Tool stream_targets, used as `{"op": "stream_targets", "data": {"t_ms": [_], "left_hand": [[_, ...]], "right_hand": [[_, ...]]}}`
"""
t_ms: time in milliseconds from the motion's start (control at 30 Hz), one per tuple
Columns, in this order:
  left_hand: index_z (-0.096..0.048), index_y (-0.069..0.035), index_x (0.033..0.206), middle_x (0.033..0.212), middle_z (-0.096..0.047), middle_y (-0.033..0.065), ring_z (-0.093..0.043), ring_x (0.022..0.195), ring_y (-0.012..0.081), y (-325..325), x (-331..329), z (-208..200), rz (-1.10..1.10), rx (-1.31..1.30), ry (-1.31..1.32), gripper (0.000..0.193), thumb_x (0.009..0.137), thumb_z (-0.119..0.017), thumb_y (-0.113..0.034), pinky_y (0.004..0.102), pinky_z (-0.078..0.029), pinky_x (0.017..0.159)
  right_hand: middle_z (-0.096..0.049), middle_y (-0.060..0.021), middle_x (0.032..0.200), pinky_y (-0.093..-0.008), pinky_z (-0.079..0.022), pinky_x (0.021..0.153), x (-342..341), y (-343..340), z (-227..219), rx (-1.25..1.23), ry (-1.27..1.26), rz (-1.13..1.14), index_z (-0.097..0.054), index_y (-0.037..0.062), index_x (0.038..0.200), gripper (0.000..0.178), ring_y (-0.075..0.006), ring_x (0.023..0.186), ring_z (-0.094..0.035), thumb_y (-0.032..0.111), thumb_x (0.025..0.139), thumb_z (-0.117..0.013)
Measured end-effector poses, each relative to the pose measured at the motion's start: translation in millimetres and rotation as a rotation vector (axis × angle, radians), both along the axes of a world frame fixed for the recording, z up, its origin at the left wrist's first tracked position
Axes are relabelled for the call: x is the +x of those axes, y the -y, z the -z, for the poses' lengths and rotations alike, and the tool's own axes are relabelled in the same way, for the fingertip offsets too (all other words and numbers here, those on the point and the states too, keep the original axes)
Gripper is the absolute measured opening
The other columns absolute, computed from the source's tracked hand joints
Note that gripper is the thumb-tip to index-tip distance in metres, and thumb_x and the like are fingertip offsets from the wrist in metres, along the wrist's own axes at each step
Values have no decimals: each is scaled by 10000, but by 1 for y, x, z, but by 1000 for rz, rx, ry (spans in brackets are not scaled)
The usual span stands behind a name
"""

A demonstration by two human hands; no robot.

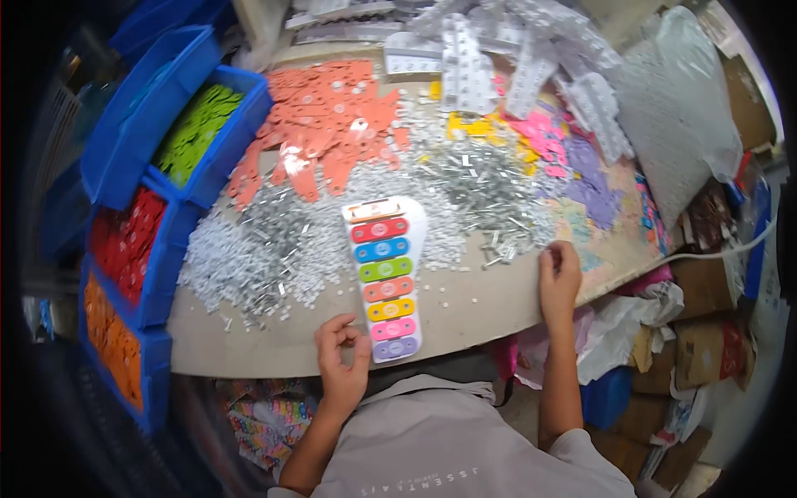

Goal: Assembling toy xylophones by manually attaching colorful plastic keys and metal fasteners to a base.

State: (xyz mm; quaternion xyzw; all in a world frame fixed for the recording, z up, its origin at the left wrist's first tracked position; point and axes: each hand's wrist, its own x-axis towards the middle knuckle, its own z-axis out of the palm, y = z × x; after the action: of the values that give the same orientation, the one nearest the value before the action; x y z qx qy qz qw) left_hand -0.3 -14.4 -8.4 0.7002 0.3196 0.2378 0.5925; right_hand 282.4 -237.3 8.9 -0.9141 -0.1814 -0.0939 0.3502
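Note:
A white toy xylophone (pixel 414 228) lies on the table in front of me, wider at its far end. Its row of bars runs from red through blue, green, coral, yellow and pink to purple, with an orange and white label at the top. Beside its lower left edge is my left hand (pixel 342 365), fingers loosely bent and thumb apart, with nothing visible in it. My right hand (pixel 561 278) is at the table's right edge, near a pile of small silver metal pins (pixel 490 199). Its fingers are drawn together; whatever they may hold is too small to make out.
Blue bins (pixel 158 290) at the left hold green, red and orange bars. Coral bars (pixel 324 108), small white pieces (pixel 224 257) and purple bars (pixel 594 187) lie heaped on the table. White xylophone bases (pixel 469 70) are stacked behind. A large plastic sack (pixel 685 108) stands at the right.

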Motion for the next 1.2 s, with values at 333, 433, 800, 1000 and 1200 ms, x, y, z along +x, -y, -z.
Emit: {"op": "stream_targets", "data": {"t_ms": [333, 433, 800, 1000, 1200], "left_hand": [[-644, -18, 1076, 896, -616, 55, -588, 868, 173, -47, -16, -22, -212, 456, -106, 158, 919, -648, -32, 302, -457, 840], [-682, -22, 967, 881, -630, 73, -594, 863, 212, -83, -36, -29, -435, 563, -223, 71, 907, -648, -33, 346, -456, 826], [-680, -68, 910, 873, -626, 56, -579, 884, 260, -130, -52, -41, -400, 783, -435, 55, 861, -697, -86, 390, -411, 848], [-698, -60, 872, 801, -608, 50, -570, 837, 248, -128, -31, -25, -309, 827, -430, 79, 820, -740, -103, 374, -408, 845], [-708, -42, 882, 711, -602, 71, -579, 750, 259, -131, -30, -24, -337, 755, -444, 54, 848, -717, -82, 389, -429, 764]], "right_hand": [[-555, -41, 771, -273, -438, 647, 24, 19, 11, 6, -97, -41, -540, -3, 925, 109, -103, 696, -495, 76, 964, -605], [-547, -29, 765, -266, -428, 639, 21, 15, 10, 16, -133, -55, -539, -2, 921, 118, -94, 690, -479, 81, 964, -611], [-582, -73, 873, -289, -442, 700, 4, 13, 4, -58, 57, -97, -582, -31, 977, 100, -147, 760, -512, 69, 978, -588], [-537, 12, 778, -226, -397, 629, 5, 18, 12, 334, -224, -74, -579, 36, 996, 96, -68, 690, -480, 129, 1017, -568], [-444, 84, 665, -204, -261, 490, -36, -32, -26, 646, -575, -57, -557, 89, 1007, 51, -9, 559, -361, 138, 1016, -567]]}}
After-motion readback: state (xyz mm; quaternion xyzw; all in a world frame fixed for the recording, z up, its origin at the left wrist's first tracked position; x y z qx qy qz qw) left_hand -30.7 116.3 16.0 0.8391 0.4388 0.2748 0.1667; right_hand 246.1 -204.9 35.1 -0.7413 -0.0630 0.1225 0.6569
